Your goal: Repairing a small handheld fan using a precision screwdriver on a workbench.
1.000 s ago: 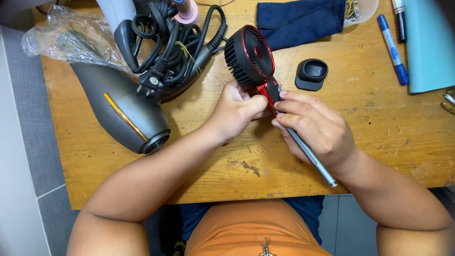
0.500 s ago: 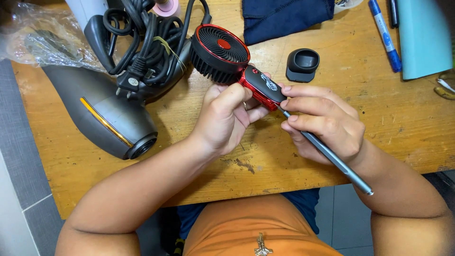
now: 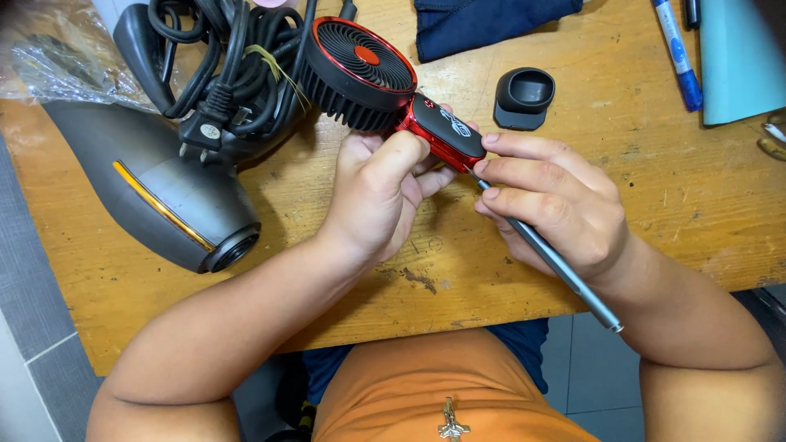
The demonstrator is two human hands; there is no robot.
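Handheld fan [image 3: 385, 82] still assembled, left hand [image 3: 381, 192] clamped on handle; right hand [image 3: 557, 209] pinching thin screwdriver [image 3: 557, 262] at its seam.

Wooden table [image 3: 639, 205], scratched, stained near front edge. Grey hair dryer [image 3: 164, 192] with orange stripe lying at left, nozzle toward front. Black power cord [image 3: 237, 65] coiled on top of it, plug hanging over body. Clear plastic bag [image 3: 57, 57] at far left. Black cap [image 3: 525, 96] past centre. Dark blue cloth [image 3: 483, 24] at back. Blue marker [image 3: 678, 53] beside teal sheet [image 3: 741, 57] at right.
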